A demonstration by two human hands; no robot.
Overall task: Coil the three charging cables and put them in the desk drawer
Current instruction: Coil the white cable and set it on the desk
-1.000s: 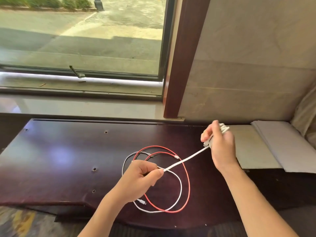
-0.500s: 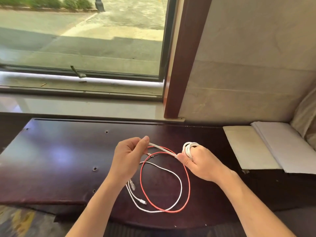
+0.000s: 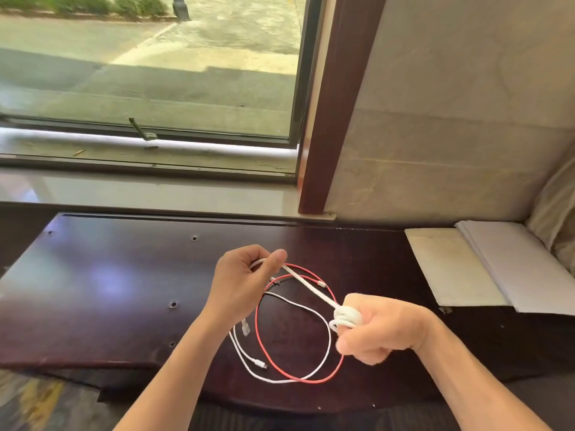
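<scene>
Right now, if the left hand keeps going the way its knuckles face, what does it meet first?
Probably nothing near: the left hand, gripping the flat white cable, faces away over bare desk toward the window sill. Depth is unclear.

A red cable (image 3: 298, 376) and two white cables (image 3: 311, 287) on a dark reddish-brown desk (image 3: 109, 290).

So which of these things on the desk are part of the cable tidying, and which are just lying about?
Part of the job:
flat white cable, held by left hand, wound on right hand
red cable
thin white cable

Lying about:
cream board
white sheets
</scene>
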